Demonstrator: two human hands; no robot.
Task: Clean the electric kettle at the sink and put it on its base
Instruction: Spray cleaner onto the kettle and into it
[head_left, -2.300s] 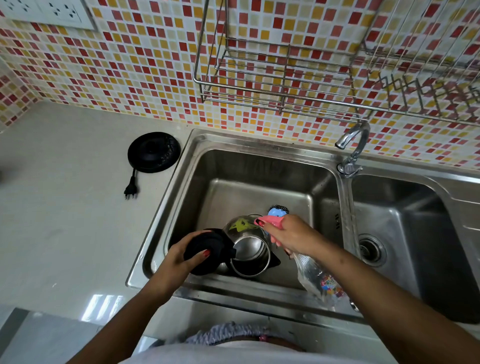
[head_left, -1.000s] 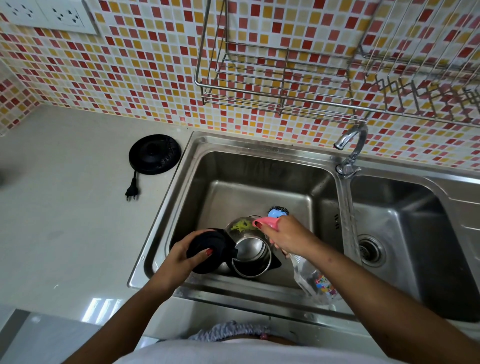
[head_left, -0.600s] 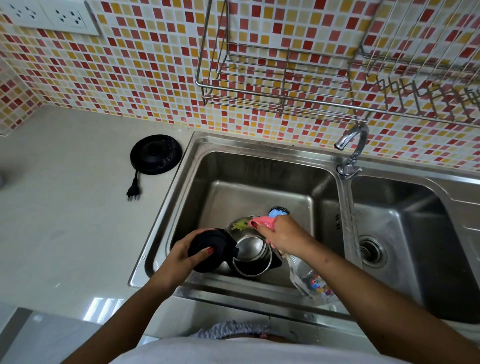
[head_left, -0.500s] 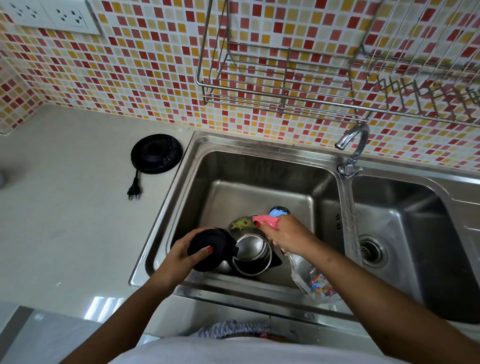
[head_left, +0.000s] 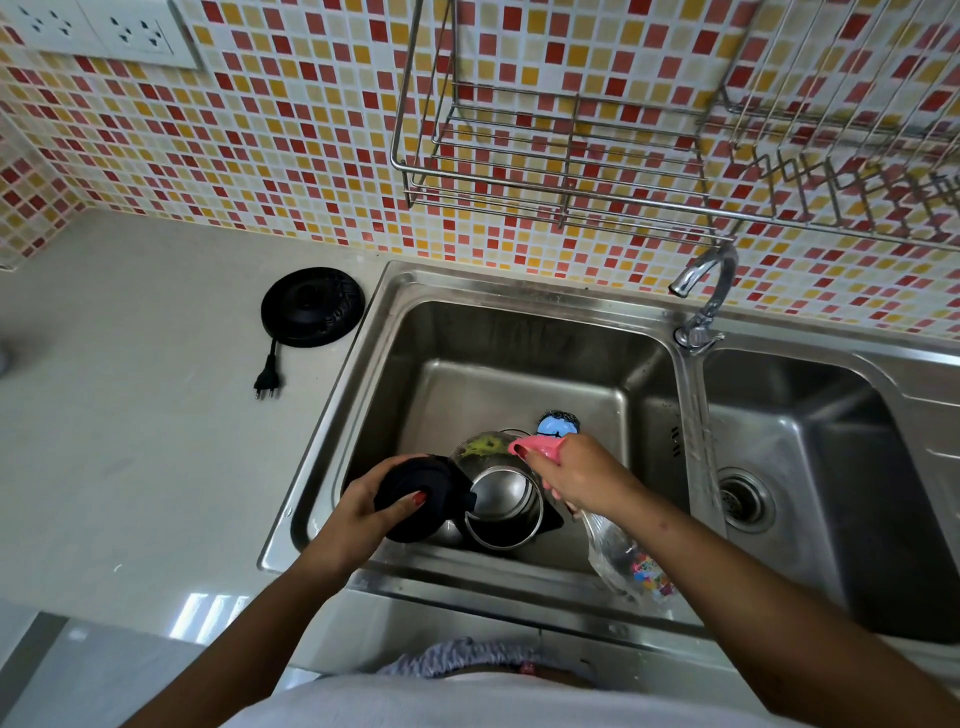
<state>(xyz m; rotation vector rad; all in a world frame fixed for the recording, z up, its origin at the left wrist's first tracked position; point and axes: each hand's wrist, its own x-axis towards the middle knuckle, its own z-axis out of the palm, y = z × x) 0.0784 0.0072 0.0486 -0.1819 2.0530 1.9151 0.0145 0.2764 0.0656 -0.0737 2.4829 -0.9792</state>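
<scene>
The steel electric kettle (head_left: 503, 506) stands in the left sink basin (head_left: 519, 374), its black lid (head_left: 421, 496) swung open to the left. My left hand (head_left: 363, 506) grips that lid. My right hand (head_left: 582, 475) holds a clear spray bottle (head_left: 626, 561) with a pink nozzle (head_left: 535, 448) pointed over the kettle's mouth. The round black kettle base (head_left: 311, 305) lies on the counter left of the sink, its plug (head_left: 267, 384) loose beside it.
A glass container with a green scrubber (head_left: 480, 447) and a blue-topped item (head_left: 557, 423) sit behind the kettle. The tap (head_left: 706, 296) stands between the basins; the right basin (head_left: 831, 467) has a drain. A wire rack (head_left: 561, 171) hangs overhead. Wall sockets (head_left: 98, 31) at upper left.
Both hands keep their grips on the lid and the spray bottle. The bottle has shifted only slightly over the kettle.
</scene>
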